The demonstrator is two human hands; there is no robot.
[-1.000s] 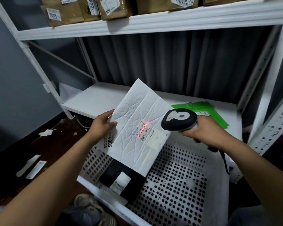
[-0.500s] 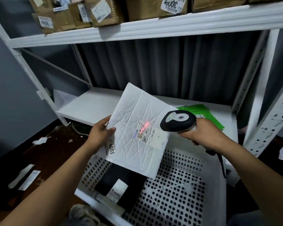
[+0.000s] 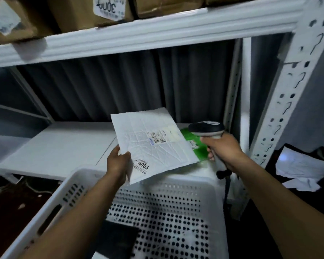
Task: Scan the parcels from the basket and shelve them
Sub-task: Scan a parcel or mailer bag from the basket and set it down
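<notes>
Over the far rim of the basket (image 3: 77, 177), the left hand (image 3: 118, 161) pinches the white padded mailer (image 3: 153, 144) at its near left corner. The thumb lies on top beside a sticker reading 4003, and the fingers are hidden under the mailer. The mailer is held off every surface, label side up and tilted. Its near edge hangs over the basket rim and its far edge reaches over the lower shelf board (image 3: 60, 146). Its right edge covers part of a green parcel (image 3: 199, 149) lying at the right end of that board.

Just beside that right edge, the right hand (image 3: 223, 148) is wrapped round the handle of a barcode scanner (image 3: 207, 128). The scanner's dark head points left toward the mailer without touching it, and its cable (image 3: 226, 186) drops past the basket's right wall.

Leftward from the mailer, the board's white surface runs to its own left edge. A tall gap separates it from the upper shelf (image 3: 138, 32), backed by grey corrugated sheet (image 3: 120, 86). Cardboard boxes (image 3: 94, 12) line the upper shelf up to its front lip. On the right, a perforated white upright (image 3: 292, 81) stands close beside the right forearm. A black parcel (image 3: 118, 242) lies on the basket's perforated floor, near its left wall and partly under the left forearm.
</notes>
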